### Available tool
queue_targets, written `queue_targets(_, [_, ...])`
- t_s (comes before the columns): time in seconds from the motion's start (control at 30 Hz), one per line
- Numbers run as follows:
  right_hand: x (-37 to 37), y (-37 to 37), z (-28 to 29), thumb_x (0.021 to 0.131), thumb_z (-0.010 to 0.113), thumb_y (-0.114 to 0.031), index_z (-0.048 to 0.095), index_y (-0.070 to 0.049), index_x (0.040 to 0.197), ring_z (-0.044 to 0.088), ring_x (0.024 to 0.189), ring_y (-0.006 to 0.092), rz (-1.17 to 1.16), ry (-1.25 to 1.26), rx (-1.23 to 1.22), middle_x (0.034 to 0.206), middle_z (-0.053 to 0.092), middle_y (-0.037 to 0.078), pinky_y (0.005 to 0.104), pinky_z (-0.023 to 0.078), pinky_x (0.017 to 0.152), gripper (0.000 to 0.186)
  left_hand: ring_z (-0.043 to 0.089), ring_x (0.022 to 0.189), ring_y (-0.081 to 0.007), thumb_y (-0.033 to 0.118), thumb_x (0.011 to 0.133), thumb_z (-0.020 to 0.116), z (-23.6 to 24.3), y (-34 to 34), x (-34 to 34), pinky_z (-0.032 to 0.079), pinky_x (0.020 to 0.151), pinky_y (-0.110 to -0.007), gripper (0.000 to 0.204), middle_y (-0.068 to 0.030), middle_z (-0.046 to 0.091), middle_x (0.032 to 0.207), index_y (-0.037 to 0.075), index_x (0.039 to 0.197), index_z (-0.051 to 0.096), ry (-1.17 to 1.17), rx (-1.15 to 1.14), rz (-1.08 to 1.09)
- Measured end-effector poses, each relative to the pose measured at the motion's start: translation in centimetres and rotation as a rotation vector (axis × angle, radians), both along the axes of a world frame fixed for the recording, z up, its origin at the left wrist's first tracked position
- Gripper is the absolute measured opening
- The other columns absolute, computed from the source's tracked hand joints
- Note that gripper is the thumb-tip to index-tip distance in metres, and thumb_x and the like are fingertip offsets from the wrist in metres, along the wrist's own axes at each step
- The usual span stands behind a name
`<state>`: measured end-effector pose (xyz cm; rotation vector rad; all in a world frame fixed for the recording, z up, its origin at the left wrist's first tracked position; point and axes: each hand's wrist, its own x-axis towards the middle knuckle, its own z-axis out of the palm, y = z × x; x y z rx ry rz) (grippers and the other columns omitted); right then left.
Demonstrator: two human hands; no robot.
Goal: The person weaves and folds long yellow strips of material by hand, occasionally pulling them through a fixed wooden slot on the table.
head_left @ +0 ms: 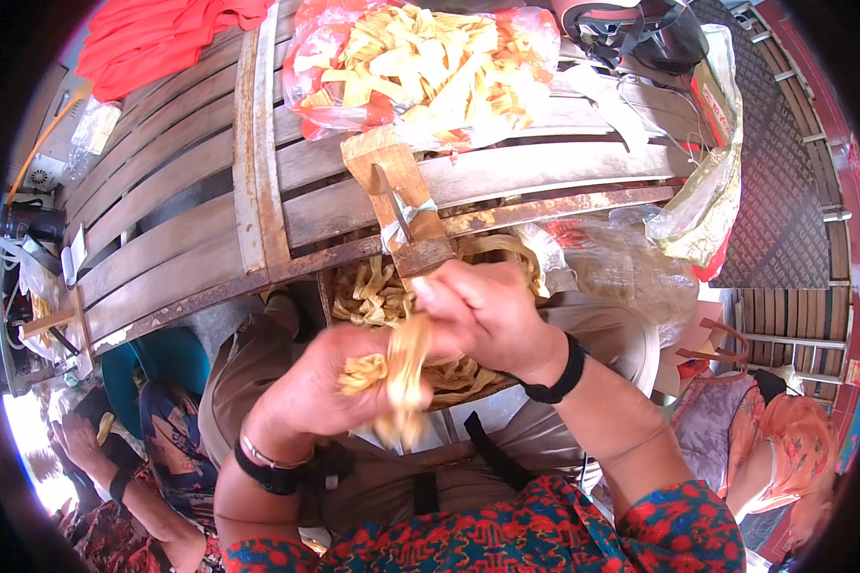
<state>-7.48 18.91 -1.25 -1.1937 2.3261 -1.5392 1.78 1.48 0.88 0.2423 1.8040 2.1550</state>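
My left hand (320,382) is closed around a bundle of pale yellow, flat strips (407,363), whose lower end is smeared by motion. Just right of it, my right hand (502,320) is closed with its fingertips at the top of these strips; its grip is partly blurred. Directly above my fingers is a wooden block (373,153) at the table edge, with a narrow metal blade (392,205) tied on by a pale cloth. Under and behind my hands, a container holds many more yellow strips (365,286).
A clear and red plastic bag (320,100) full of yellow strips lies on the slatted table (196,143). Red cloth (167,38) is at the far left, a helmet (659,33) at the far right. Other people sit close by: a hand (81,444) at left, an orange sleeve (798,444) at right.
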Motion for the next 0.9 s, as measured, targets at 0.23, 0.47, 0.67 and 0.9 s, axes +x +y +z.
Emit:
queue_targets(0.23, [1.2,0.0,0.1,0.092,0.052,-0.012,0.059,-0.004,0.090,0.037,0.044,0.0033,0.312,-1.842,-0.244,0.063,0.050,-0.001,0.0174,0.025,0.039,0.011,0.053,0.064,-0.0221,0.012,0.063,0.069,-1.5,-0.5,-1.7,0.045,0.055,-0.033,0.037,-0.0031,0.050,0.072,0.012,0.100,0.068,0.806,-0.875,0.263])
queue_targets(0.47, [2.6,-0.8,-0.1,0.093,0.056,-0.013,0.059,-0.002,0.093,0.052,0.058,0.0044,-0.106,-0.900,-0.277,0.075,0.061,0.001,0.0171,0.041,0.048,0.011,0.061,0.094,-0.0297,0.013,0.068,0.071,-2.3,0.0,-1.3,0.046,0.081,-0.041,0.028,-0.0099,0.064,0.107,0.010,0.096,0.067,0.665,-0.911,0.563])
queue_targets(0.67, [2.9,-0.7,-1.7,0.091,0.059,-0.012,0.057,0.000,0.088,0.058,0.054,0.0186,0.070,-0.206,0.025,0.066,0.060,0.009,0.0287,0.045,0.050,0.013,0.059,0.102,-0.0340,0.005,0.072,0.068,-2.0,-1.2,-0.7,0.046,0.089,-0.040,0.021,-0.0157,0.063,0.104,0.002,0.093,0.065,0.276,-0.585,0.082])
queue_targets(0.9, [2.7,-0.9,-0.8,0.094,0.051,-0.031,0.052,-0.004,0.072,0.051,0.048,0.0205,0.093,-0.482,0.219,0.059,0.054,0.006,0.0321,0.037,0.044,0.035,0.060,0.099,-0.0304,-0.004,0.066,0.065,-1.7,-1.6,-1.0,0.048,0.085,-0.038,0.016,-0.0131,0.063,0.096,0.000,0.081,0.062,0.635,-0.617,0.306])
